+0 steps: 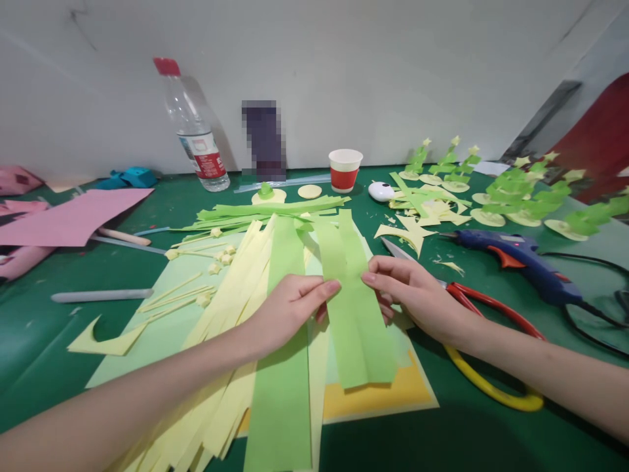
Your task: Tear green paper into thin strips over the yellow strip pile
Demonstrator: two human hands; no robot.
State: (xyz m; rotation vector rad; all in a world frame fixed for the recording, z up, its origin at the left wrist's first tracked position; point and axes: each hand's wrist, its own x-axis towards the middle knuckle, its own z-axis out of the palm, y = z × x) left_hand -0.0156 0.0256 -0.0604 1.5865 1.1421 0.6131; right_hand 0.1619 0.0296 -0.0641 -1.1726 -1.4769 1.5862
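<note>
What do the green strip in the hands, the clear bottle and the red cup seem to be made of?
Green strip: thin matte paper; it shows fold creases and bends between the fingers.
Clear bottle: glossy see-through plastic, probably, with a red cap.
Red cup: likely a paper cup, with a white rim and inside; plastic is possible.

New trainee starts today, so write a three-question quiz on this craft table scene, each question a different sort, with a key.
1. True or false: both hands pinch the same green paper strip.
2. Which tool lies right of the right hand? A) hammer B) glue gun C) stapler
3. Fill in: the water bottle has a ____ cap.

Key:
1. True: the left hand and right hand grip the strip's two edges.
2. B: the blue glue gun lies on the green table.
3. Red.
</note>
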